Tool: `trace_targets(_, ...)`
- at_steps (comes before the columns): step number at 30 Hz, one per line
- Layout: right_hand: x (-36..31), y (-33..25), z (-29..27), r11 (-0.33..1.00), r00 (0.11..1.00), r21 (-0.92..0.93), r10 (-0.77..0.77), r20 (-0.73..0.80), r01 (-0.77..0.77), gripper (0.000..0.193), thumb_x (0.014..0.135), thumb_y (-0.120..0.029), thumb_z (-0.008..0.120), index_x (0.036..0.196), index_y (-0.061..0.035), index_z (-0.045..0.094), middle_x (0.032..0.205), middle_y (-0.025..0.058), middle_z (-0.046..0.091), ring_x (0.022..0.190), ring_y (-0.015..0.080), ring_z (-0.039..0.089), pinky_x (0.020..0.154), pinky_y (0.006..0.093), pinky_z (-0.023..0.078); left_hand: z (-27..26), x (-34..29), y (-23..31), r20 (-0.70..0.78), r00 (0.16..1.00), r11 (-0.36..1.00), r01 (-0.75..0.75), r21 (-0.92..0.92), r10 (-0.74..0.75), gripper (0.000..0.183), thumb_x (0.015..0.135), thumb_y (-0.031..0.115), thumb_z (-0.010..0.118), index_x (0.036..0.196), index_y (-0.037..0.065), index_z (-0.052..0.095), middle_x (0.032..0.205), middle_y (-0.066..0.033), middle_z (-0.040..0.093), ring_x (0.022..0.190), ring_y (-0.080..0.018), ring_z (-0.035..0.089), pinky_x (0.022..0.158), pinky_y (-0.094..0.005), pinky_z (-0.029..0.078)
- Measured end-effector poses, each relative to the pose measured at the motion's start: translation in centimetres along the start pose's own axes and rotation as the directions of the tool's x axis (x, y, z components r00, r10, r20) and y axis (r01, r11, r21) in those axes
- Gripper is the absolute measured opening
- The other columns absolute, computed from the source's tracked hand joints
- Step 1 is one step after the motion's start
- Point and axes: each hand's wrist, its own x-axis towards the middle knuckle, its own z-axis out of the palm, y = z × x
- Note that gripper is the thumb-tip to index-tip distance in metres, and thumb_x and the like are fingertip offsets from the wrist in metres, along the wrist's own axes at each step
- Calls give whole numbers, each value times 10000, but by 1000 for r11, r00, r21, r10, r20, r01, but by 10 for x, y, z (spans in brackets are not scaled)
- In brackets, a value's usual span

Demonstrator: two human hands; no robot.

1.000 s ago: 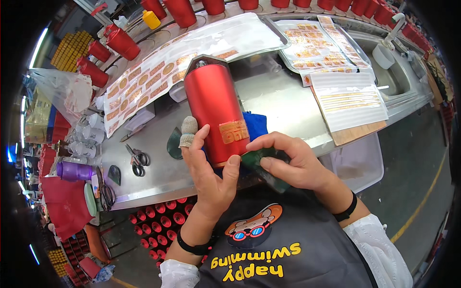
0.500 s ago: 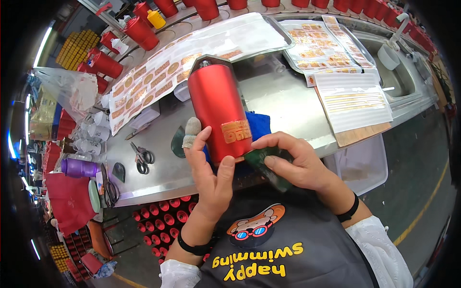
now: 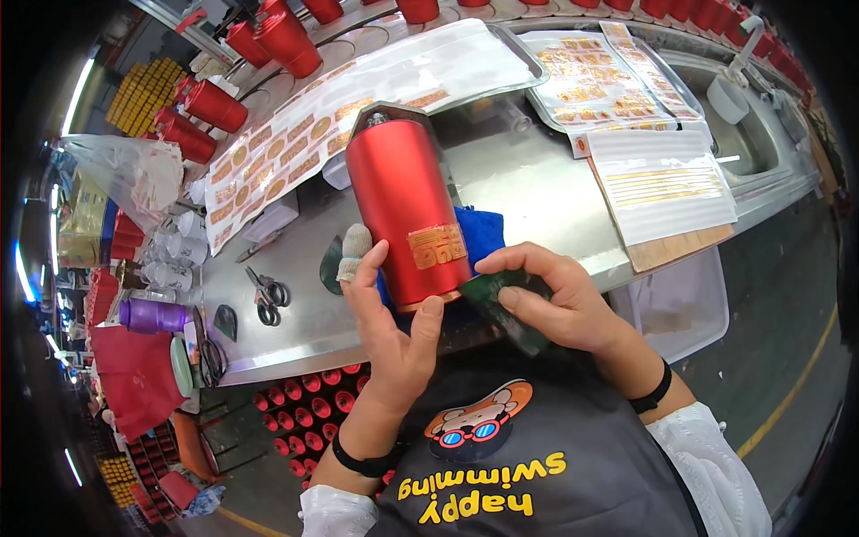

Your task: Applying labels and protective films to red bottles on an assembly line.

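Note:
A red metal canister lies in front of me on a dark stand, its copper-coloured rim toward me. Near that rim sits a gold patterned decal. My left hand holds the canister's lower left side, fingers along it and thumb by the rim. One of its fingers wears a grey knitted finger cover. Beside the decal, my right hand pinches a dark green, flat scraper, its tip close to the canister's lower right edge. A blue cloth shows behind the canister.
Scissors and a dark green flat piece lie left on the metal table. Decal sheets spread behind; more lie on a tray at right. Red canisters line the far conveyor. A white bin stands below right.
The canisters on the far conveyor have shifted, and a small yellow bottle there is out of sight. The held canister's decal sits slightly farther left. Both hands keep nearly the same pose.

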Motion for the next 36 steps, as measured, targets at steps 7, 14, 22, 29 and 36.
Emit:
trace_targets(7,-1,6,-4,998,999,-40,-46,14,47,300,867,-40,544,1163,-33,589,938,57,668,818,100,623,730,253,495,-7,-8,3,-48,995,996,-87,2,87,479,883,144,591,1282,-20,384,1330,-192,378,1254,-294,358,1093,-405,223)
trace_targets(14,1,8,-3,995,995,-33,-93,24,93,299,857,-44,554,1153,-34,597,896,59,670,747,92,610,679,253,484,-9,-9,2,-35,991,989,-128,68,130,368,886,97,573,1192,4,392,1219,-126,419,1187,-231,397,1068,-375,241)
trace_targets(22,3,0,-2,998,993,-57,15,119,-8,303,863,-1,548,1163,-6,585,1058,78,646,940,125,606,824,267,473,4,1,7,-19,999,995,-34,92,36,481,853,175,650,1219,-9,399,1307,-233,349,1238,-336,328,1070,-432,205)
trace_targets(29,5,6,3,995,994,-6,-98,46,99,300,851,-31,555,1148,-19,590,913,77,675,769,106,628,691,256,494,4,1,8,-27,999,998,-20,58,22,502,864,182,642,1247,-18,385,1311,-224,334,1252,-335,316,1083,-428,191)
trace_targets(36,5,5,3,997,997,-8,-74,37,74,297,853,-27,552,1147,-21,593,922,74,674,777,98,624,695,258,496,6,1,6,-35,998,999,46,-8,-46,511,874,186,632,1264,-19,374,1315,-196,317,1271,-312,303,1092,-413,193)
